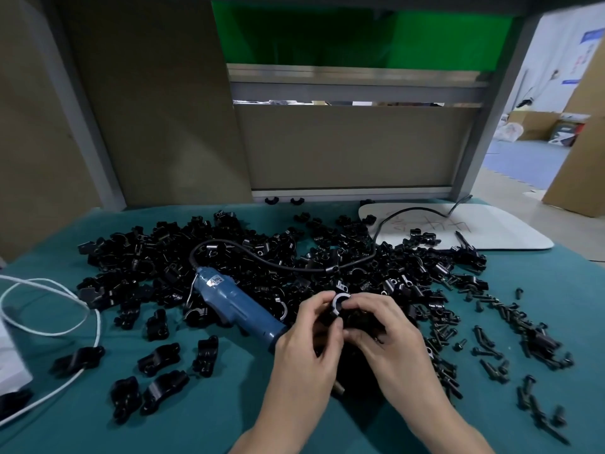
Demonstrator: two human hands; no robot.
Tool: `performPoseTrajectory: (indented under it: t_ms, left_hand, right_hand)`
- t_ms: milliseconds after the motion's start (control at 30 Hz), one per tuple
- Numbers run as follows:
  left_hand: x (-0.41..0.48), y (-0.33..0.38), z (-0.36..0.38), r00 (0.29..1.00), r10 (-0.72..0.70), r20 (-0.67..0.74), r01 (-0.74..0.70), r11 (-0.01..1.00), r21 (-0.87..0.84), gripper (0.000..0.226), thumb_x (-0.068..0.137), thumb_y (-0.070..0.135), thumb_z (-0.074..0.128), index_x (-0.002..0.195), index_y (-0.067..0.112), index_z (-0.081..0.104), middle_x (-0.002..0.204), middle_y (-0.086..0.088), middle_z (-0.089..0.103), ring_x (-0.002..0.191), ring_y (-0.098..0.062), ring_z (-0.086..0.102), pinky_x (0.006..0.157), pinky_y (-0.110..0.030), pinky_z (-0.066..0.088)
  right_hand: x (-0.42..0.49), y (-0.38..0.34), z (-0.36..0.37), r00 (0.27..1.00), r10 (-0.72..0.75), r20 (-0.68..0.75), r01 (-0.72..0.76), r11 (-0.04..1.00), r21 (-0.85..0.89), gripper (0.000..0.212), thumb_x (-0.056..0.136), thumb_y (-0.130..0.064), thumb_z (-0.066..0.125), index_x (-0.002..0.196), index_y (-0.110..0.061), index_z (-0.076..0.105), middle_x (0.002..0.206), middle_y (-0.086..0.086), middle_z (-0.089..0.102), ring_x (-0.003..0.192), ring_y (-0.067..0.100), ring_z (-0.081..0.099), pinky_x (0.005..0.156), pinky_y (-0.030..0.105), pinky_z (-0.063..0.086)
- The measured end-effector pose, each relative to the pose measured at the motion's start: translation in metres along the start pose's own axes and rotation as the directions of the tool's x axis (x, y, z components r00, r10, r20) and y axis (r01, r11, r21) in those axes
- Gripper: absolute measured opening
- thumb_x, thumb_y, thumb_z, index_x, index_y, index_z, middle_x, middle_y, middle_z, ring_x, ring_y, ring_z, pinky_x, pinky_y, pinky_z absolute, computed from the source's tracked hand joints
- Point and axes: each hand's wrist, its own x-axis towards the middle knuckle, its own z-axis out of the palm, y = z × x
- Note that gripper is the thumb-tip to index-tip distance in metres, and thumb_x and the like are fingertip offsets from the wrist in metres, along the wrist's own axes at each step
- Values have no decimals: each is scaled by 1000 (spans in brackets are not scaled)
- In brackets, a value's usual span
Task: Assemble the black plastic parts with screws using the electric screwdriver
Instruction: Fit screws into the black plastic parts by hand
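Left hand [304, 342] and right hand [383, 326] pinch one black part [340, 301] together. Electric screwdriver [235, 306] lies just left, nose at left hand, handle far-left.

Matt teal cloth [229, 404] forms the work surface, bearing a heap of black plastic parts [157, 257] with a smooth, faintly shiny moulded finish; one black plastic part [340, 303] catches a glossy pale highlight on its curved rim. The electric screwdriver [229, 301] has a smooth blue plastic body with a soft sheen and a matt black rubbery cable [271, 260], while the screws [491, 352] look like dark, dull metal. Behind stand matt brown cardboard panels [157, 109] and a brushed pale metal rail [353, 80].
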Motion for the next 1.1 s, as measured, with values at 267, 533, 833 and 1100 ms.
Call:
performPoseTrajectory:
  t_ms: [267, 533, 833, 1100]
  left_hand:
    - [0, 3, -1, 999, -40, 23, 41, 997, -69, 31, 94, 48, 55, 124, 56, 51, 116, 30, 65, 102, 0, 68, 82, -13, 53]
    - [1, 6, -4, 991, -110, 70, 123, 968, -219, 23, 95, 38, 61, 116, 47, 57, 111, 18, 71, 105, -5, 69, 85, -14, 52]
    - [2, 10, -5, 991, -133, 19, 132, 939, -317, 23, 95, 31, 65, 110, 48, 58, 106, 10, 74, 101, -9, 71, 84, -17, 54]
    - [-1, 11, -4, 996, -90, 18, 91, 931, -353, 37, 95, 35, 62, 126, 51, 51, 118, 13, 71, 112, -7, 68, 89, -16, 52]
  right_hand:
    - [1, -5, -2, 993, 106, 47, -114, 962, 248, 58, 93, 9, 65, 100, -47, 78, 120, -20, 71, 118, 0, 64, 95, 13, 50]
    - [-4, -2, 5, 994, 92, -61, -80, 981, 176, 63, 92, 4, 69, 105, -57, 56, 114, -19, 67, 114, 3, 64, 93, 14, 50]
    - [-6, -8, 6, 993, 112, 25, -115, 964, 239, 54, 88, -10, 78, 113, -54, 59, 110, -19, 67, 113, 2, 64, 90, 9, 49]
    - [-1, -10, 3, 943, 200, 265, -318, 775, 546, 44, 84, -45, 73, 128, -41, 69, 134, -5, 70, 127, 13, 63, 102, 18, 48]
